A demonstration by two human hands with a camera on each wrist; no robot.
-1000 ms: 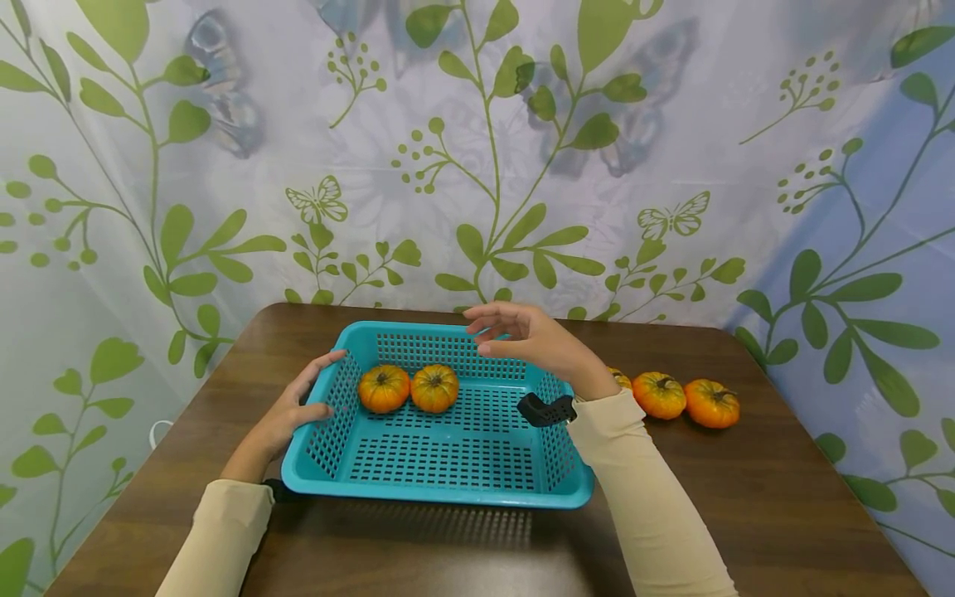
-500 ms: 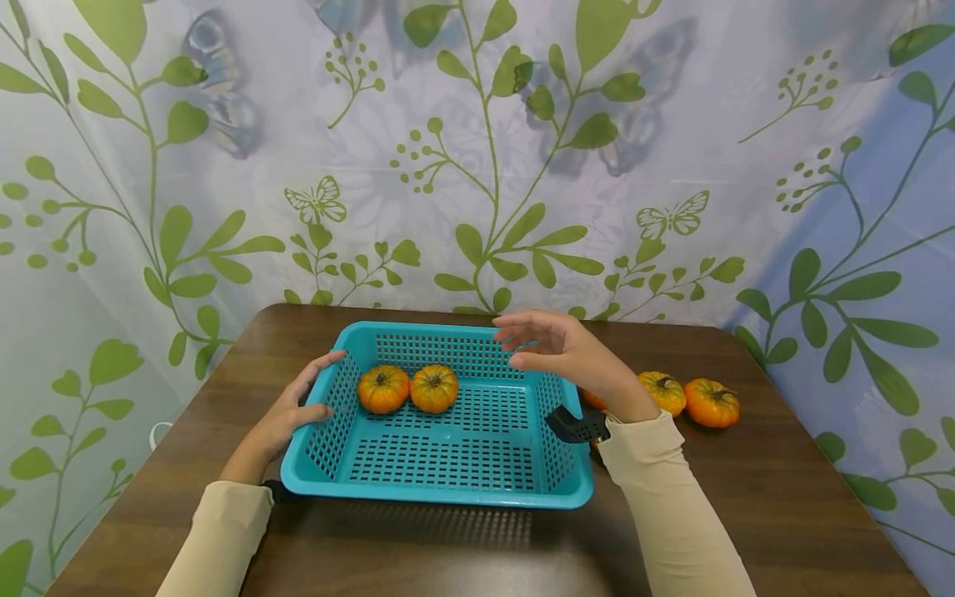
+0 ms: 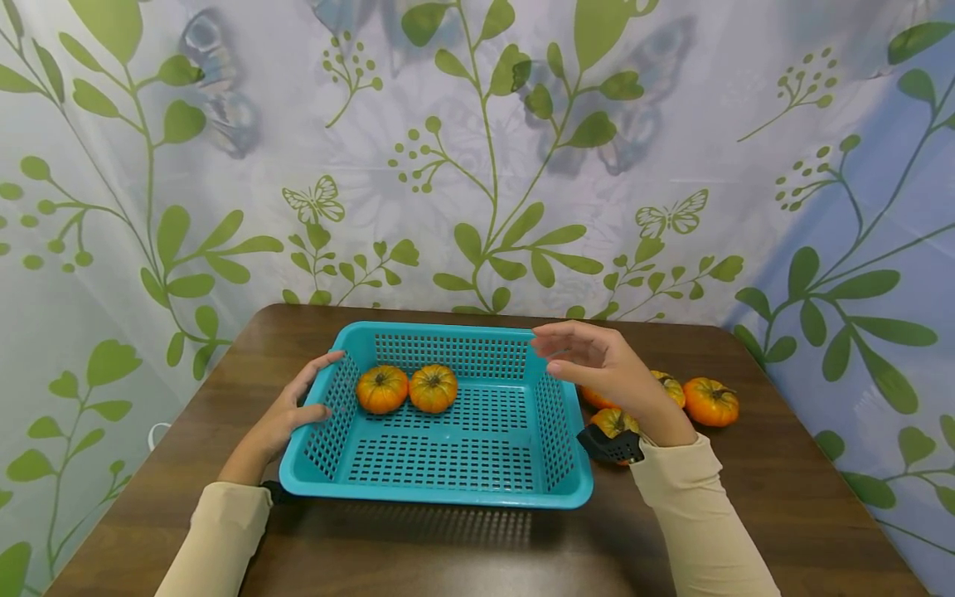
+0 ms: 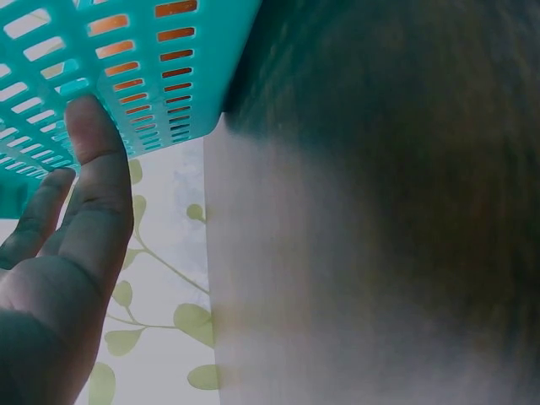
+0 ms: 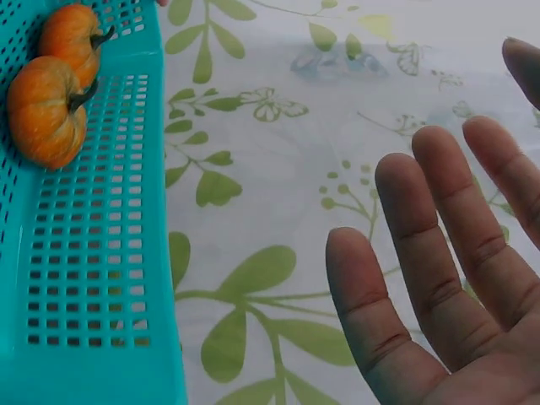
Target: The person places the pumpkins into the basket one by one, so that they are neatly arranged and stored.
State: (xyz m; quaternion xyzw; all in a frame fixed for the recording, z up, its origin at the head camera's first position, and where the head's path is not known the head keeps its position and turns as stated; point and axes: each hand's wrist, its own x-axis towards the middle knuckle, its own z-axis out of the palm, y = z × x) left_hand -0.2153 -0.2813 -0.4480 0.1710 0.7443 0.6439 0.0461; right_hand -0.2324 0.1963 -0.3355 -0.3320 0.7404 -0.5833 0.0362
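Note:
A turquoise plastic basket (image 3: 448, 496) with slotted walls sits on the table, holding two small orange pumpkins, the left one (image 3: 382, 390) and the right one (image 3: 433, 388), side by side near its back left. My left hand (image 3: 279, 423) grips the basket's left rim, thumb and forefinger over the edge; in the left wrist view other fingers (image 4: 97, 169) touch the outer wall. Raised above the basket's right rim, my right hand (image 3: 608, 365) holds nothing, its fingers relaxed and apart in the right wrist view. It partly hides pumpkins behind it.
Right of the basket lie several more pumpkins, among them one near the rim (image 3: 613, 423) and one farthest right (image 3: 711, 402). The brown wooden table (image 3: 783, 497) ends at a leaf-patterned curtain (image 3: 448, 166) along the back.
My right hand has moved rightward from over the basket's inside to its right rim, uncovering more pumpkins beside it. The left hand, basket and two pumpkins inside stay put.

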